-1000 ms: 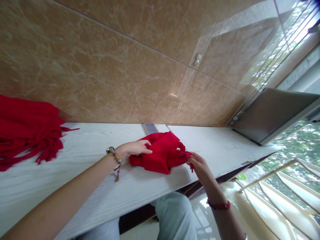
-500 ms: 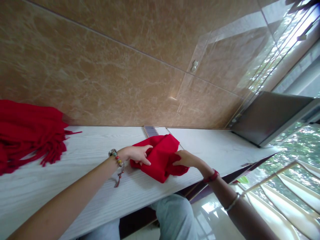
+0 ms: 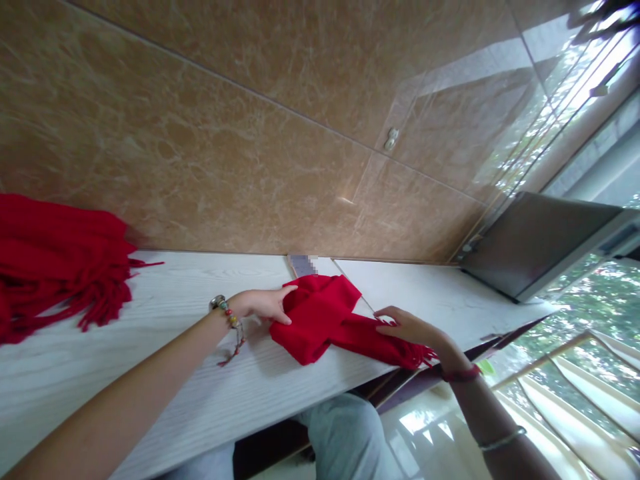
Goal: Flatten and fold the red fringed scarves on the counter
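Note:
A red scarf [image 3: 320,313] lies folded and crossed over itself on the white wood-grain table. Its fringed tail stretches right toward the table's front edge. At the scarf's left side, my left hand [image 3: 267,305] has thumb and fingers spread, the tips touching the fold. Over the tail is my right hand [image 3: 413,330], palm down with fingers apart; whether it presses on the cloth I cannot tell. Bracelets circle both wrists.
More red fringed fabric [image 3: 60,267] is piled at the left. A small grey card-like item [image 3: 301,265] lies by the tiled wall [image 3: 225,153]. A grey box-shaped appliance [image 3: 540,243] stands at the table's right end. My knees are below the front edge.
My right hand has moved right and the scarf's fringed tail now lies stretched out under it. My left hand has drawn slightly left, off the top of the fold.

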Tool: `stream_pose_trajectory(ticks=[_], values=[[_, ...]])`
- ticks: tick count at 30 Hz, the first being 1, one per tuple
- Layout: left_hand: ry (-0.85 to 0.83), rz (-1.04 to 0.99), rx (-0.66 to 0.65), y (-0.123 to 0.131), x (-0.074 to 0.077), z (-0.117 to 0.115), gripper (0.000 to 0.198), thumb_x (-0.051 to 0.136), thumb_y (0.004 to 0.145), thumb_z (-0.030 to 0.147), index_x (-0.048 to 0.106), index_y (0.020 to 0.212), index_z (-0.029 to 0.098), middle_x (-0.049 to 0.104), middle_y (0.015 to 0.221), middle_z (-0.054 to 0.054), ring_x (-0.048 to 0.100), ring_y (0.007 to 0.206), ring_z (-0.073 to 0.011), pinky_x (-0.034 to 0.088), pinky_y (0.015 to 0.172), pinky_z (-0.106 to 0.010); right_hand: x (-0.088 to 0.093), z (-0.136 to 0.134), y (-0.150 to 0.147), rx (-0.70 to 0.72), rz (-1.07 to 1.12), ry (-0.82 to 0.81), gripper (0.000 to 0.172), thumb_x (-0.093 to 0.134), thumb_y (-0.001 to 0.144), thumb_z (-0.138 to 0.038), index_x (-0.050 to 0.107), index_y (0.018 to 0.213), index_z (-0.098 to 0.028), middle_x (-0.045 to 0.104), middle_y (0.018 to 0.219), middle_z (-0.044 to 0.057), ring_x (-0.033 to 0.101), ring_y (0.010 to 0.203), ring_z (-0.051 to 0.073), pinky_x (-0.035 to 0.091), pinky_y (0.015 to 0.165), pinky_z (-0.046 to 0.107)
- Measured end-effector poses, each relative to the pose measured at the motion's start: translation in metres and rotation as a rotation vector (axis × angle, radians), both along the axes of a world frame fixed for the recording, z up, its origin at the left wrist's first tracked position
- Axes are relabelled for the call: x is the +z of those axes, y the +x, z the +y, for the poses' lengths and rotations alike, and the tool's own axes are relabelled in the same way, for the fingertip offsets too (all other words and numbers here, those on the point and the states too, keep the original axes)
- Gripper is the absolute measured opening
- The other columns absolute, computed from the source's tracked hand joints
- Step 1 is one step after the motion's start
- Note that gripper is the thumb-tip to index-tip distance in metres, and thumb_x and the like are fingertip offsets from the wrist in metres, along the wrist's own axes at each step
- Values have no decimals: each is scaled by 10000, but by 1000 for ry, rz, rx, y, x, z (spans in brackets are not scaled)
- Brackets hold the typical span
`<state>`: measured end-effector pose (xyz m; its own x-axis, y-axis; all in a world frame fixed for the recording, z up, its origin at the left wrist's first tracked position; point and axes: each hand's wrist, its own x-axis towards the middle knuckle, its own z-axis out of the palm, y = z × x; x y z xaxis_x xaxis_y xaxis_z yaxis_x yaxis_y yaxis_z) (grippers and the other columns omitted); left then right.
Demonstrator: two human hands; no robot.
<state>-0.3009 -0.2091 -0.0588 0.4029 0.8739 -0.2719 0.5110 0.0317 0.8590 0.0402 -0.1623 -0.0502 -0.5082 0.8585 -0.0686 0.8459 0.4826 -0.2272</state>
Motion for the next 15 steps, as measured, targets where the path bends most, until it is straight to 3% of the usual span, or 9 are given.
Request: stream_pose_trajectory(ticks=[2, 5, 8, 11, 13, 15], values=[[-21, 43, 4, -6, 3, -1, 930, 666, 541, 233, 237, 1364, 172, 487, 526, 75, 412, 452, -112, 271, 425, -216, -10, 0, -23, 58, 76, 22, 405, 503, 782, -394, 561, 1120, -179, 567, 1165, 106, 519, 1068, 225, 373, 954, 364], [-61, 74, 85, -15, 8, 0, 877, 663, 605, 364, 248, 1362, 214, 589, 641, 29, 500, 520, -132, 319, 456, -209, -20, 8, -50, 71, 178, 12, 394, 554, 759, -384, 571, 1090, -171, 612, 1082, 102, 554, 990, 233, 404, 892, 338], [13, -31, 319, -16, 4, 8, 783, 586, 689, 472, 272, 1352, 198, 647, 872, -55, 579, 691, -180, 377, 512, -222, -27, 30, -58, -144, 283, 16, 418, 556, 757, -397, 564, 1071, -121, 642, 949, 132, 589, 863, 236, 449, 764, 327], [118, -187, 421, -7, -10, 17, 700, 540, 745, 414, 280, 1338, 148, 619, 1036, -106, 583, 854, -196, 430, 610, -237, -31, 60, -56, -402, 394, 28, 475, 513, 785, -406, 505, 1144, -96, 635, 942, 145, 599, 830, 216, 462, 690, 306], [153, -234, 408, 0, -18, 21, 641, 558, 728, 316, 331, 1301, 144, 584, 1123, -108, 561, 952, -190, 442, 715, -240, -32, 78, -57, -432, 418, 12, 531, 566, 749, -380, 478, 1183, -86, 642, 933, 138, 607, 806, 206, 464, 661, 292], [190, -265, 407, 4, -21, 22, 593, 573, 680, 228, 400, 1241, 148, 569, 1149, -96, 542, 1001, -189, 435, 788, -247, -31, 91, -62, -403, 434, -25, 485, 634, 688, -330, 550, 1106, -99, 665, 846, 102, 613, 743, 194, 463, 631, 277]])
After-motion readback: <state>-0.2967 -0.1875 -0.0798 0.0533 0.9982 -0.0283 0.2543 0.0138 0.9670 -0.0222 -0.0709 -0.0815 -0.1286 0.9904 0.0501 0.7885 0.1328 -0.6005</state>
